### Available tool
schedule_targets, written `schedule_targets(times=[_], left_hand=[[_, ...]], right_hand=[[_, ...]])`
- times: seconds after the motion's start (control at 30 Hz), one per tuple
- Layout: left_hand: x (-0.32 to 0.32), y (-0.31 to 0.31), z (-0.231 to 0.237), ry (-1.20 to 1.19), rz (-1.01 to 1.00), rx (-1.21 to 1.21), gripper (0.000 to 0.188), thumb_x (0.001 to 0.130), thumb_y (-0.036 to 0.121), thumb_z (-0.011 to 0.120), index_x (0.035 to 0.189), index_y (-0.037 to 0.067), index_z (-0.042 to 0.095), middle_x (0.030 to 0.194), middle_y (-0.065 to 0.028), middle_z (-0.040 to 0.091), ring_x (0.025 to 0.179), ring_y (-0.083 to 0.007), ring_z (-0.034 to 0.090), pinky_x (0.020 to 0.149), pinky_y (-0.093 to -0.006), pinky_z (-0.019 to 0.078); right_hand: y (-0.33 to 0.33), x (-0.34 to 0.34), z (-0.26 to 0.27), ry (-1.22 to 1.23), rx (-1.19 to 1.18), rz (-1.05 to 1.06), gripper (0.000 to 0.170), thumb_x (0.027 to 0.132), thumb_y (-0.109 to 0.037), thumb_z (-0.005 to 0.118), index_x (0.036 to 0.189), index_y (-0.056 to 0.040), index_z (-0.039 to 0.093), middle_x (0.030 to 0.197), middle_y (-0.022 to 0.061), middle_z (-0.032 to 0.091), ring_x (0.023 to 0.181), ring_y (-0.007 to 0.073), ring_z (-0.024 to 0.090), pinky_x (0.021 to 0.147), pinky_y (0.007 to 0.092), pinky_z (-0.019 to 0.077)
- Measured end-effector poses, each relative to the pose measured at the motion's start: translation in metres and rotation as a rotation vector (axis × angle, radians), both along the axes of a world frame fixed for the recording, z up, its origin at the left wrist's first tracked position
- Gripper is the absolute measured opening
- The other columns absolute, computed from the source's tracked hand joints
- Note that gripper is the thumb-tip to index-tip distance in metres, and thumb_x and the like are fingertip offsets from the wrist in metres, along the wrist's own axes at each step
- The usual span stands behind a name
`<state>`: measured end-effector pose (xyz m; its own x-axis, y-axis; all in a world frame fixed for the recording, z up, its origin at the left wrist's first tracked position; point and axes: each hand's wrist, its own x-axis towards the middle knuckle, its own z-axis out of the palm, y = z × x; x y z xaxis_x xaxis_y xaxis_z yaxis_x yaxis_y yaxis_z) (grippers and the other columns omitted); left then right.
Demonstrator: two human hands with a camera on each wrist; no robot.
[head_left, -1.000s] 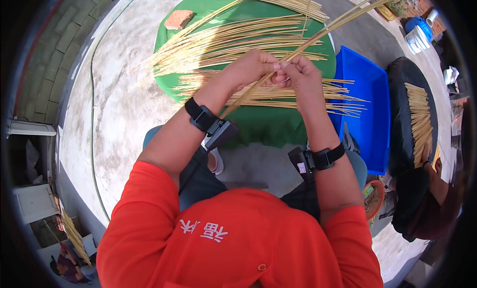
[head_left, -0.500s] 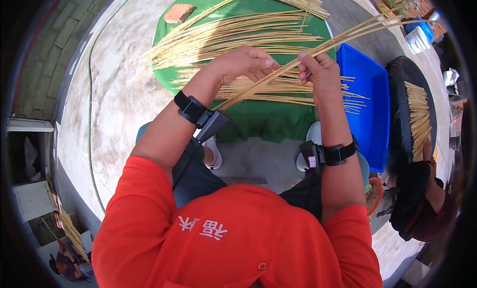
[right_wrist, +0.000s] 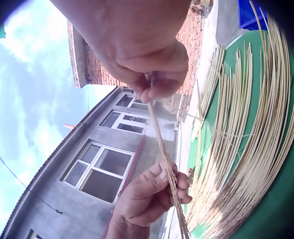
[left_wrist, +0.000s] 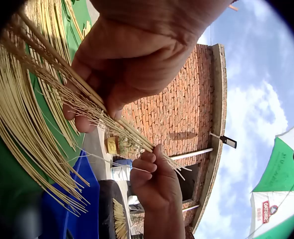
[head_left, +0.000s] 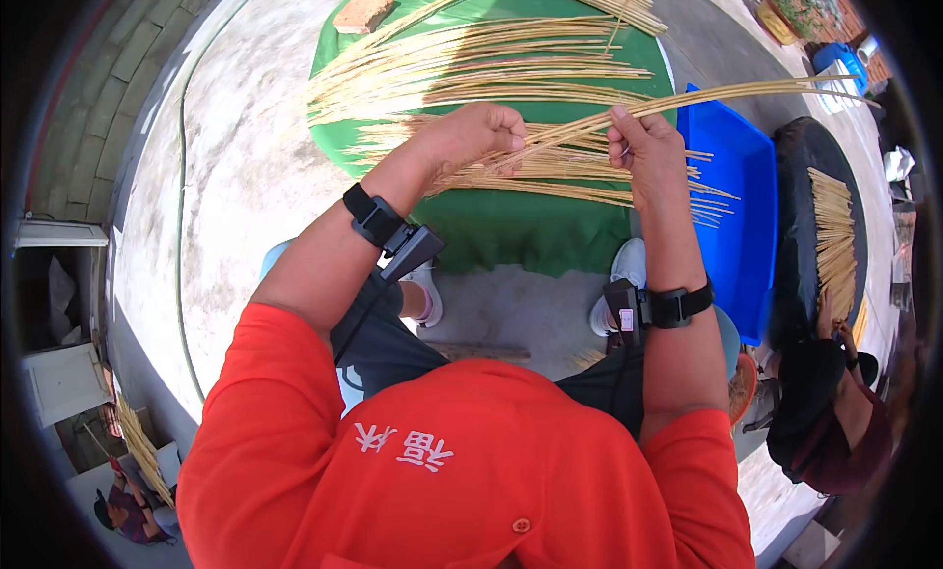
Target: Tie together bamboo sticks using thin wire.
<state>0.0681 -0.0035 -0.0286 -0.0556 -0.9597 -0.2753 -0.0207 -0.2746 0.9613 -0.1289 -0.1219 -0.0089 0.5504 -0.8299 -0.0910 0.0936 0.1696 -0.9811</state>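
A few long straw-coloured stalks (head_left: 739, 91) slant over the green round table (head_left: 550, 237), their thin ends pointing far right in the head view. My right hand (head_left: 652, 149) pinches them near the middle between thumb and fingertips. Further down the stalks, toward the branching heads (right_wrist: 176, 195), my left hand (head_left: 470, 142) holds them with thumb and fingers. In the left wrist view, fine strands (left_wrist: 82, 107) spread beside the left fingers. Beneath the hands, rows of similar stalks (head_left: 491, 75) lie on the table.
A brick (head_left: 362, 14) lies at the table's upper left. Right of the table stands a blue tray (head_left: 732, 265), with stalk tips reaching over it. Further right, another person (head_left: 850, 402) is beside a dark round table (head_left: 794, 176) bearing stalks. Shoes show below the green cloth.
The held stalks have swung from a steep slant to a flatter one. My right hand has moved right, away from the left, which has closed from looser fingers half a second ago.
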Motion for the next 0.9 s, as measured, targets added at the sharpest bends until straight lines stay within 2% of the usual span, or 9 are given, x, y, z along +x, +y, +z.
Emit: schedule_targets(times=[0.07, 0.1, 0.17, 0.3, 0.43, 0.57, 0.67, 0.77, 0.9], left_hand=[[0.006, -0.001, 0.001, -0.258, 0.091, -0.016, 0.008, 0.085, 0.009, 0.051, 0.081, 0.003, 0.055, 0.072, -0.0014, 0.058, 0.061, -0.0082, 0.052, 0.058, -0.0222, 0.044], [0.009, -0.001, 0.003, -0.258, 0.092, -0.018, 0.008, 0.085, 0.009, 0.051, 0.081, 0.003, 0.055, 0.072, -0.0014, 0.058, 0.061, -0.0082, 0.052, 0.058, -0.0222, 0.044], [0.016, 0.0, 0.007, -0.521, 0.269, -0.068, 0.009, 0.087, 0.008, 0.047, 0.082, 0.004, 0.053, 0.072, -0.0019, 0.057, 0.06, -0.0081, 0.051, 0.057, -0.023, 0.0441], [0.011, 0.001, 0.027, -0.655, 0.352, -0.206, 0.011, 0.088, 0.01, 0.044, 0.082, 0.003, 0.051, 0.072, -0.0007, 0.056, 0.066, -0.0076, 0.048, 0.062, -0.0237, 0.0408], [-0.019, 0.0, 0.018, -0.443, 0.249, -0.284, 0.011, 0.083, 0.013, 0.055, 0.089, 0.004, 0.057, 0.072, 0.0012, 0.055, 0.071, -0.007, 0.048, 0.064, -0.0238, 0.0399], [-0.034, -0.002, 0.01, -0.486, 0.233, -0.24, 0.015, 0.079, 0.015, 0.061, 0.089, 0.004, 0.06, 0.069, 0.0008, 0.055, 0.068, -0.0076, 0.049, 0.062, -0.0248, 0.0401], [-0.031, 0.0, 0.014, -0.637, 0.194, -0.123, 0.014, 0.077, 0.014, 0.063, 0.085, 0.002, 0.061, 0.063, -0.0017, 0.054, 0.061, -0.0096, 0.05, 0.059, -0.0261, 0.0404], [-0.019, -0.002, 0.021, -0.727, 0.309, -0.178, 0.014, 0.077, 0.017, 0.063, 0.084, 0.004, 0.062, 0.058, -0.0035, 0.053, 0.056, -0.0116, 0.049, 0.056, -0.0274, 0.0401], [0.044, -0.02, 0.029, -1.07, 0.506, -0.176, 0.016, 0.077, 0.024, 0.062, 0.084, 0.01, 0.063, 0.059, -0.0041, 0.055, 0.056, -0.0161, 0.052, 0.055, -0.03, 0.0406]], right_hand=[[0.002, -0.001, 0.001, 0.018, 0.03, -0.013, 0.016, 0.081, -0.017, 0.062, 0.08, -0.0026, 0.056, 0.062, 0.0023, 0.054, 0.049, 0.0074, 0.049, 0.042, 0.0199, 0.0384], [0.001, 0.0, -0.001, 0.017, 0.028, -0.012, 0.016, 0.081, -0.017, 0.062, 0.08, -0.0026, 0.056, 0.062, 0.0023, 0.054, 0.049, 0.0074, 0.049, 0.042, 0.0199, 0.0384], [-0.001, -0.001, -0.006, 0.022, 0.061, -0.008, 0.016, 0.082, -0.017, 0.062, 0.081, -0.0025, 0.055, 0.063, 0.0022, 0.054, 0.049, 0.0074, 0.049, 0.042, 0.0199, 0.0384], [0.003, 0.001, -0.007, 0.021, 0.085, -0.026, 0.016, 0.082, -0.017, 0.061, 0.082, -0.0025, 0.055, 0.062, 0.0017, 0.053, 0.049, 0.0074, 0.048, 0.042, 0.0199, 0.0383], [0.009, 0.008, -0.005, -0.013, 0.162, 0.018, 0.014, 0.083, -0.016, 0.059, 0.082, -0.0022, 0.055, 0.061, 0.0012, 0.052, 0.048, 0.0076, 0.047, 0.042, 0.0202, 0.0384], [0.013, 0.011, -0.009, -0.048, 0.227, 0.055, 0.014, 0.084, -0.015, 0.058, 0.081, -0.0017, 0.055, 0.061, 0.0012, 0.052, 0.048, 0.008, 0.047, 0.043, 0.0203, 0.0387], [0.016, 0.015, -0.016, -0.027, 0.242, 0.063, 0.014, 0.085, -0.015, 0.056, 0.082, -0.0009, 0.055, 0.061, 0.002, 0.052, 0.049, 0.0088, 0.048, 0.044, 0.0201, 0.0404], [0.018, 0.015, -0.023, -0.018, 0.264, 0.069, 0.014, 0.086, -0.014, 0.054, 0.084, -0.0004, 0.056, 0.063, 0.0026, 0.053, 0.051, 0.0092, 0.05, 0.045, 0.0203, 0.0419], [0.023, 0.014, -0.023, -0.015, 0.285, 0.072, 0.014, 0.087, -0.014, 0.052, 0.086, -0.0003, 0.057, 0.066, 0.003, 0.055, 0.054, 0.0094, 0.051, 0.047, 0.0215, 0.0435]])
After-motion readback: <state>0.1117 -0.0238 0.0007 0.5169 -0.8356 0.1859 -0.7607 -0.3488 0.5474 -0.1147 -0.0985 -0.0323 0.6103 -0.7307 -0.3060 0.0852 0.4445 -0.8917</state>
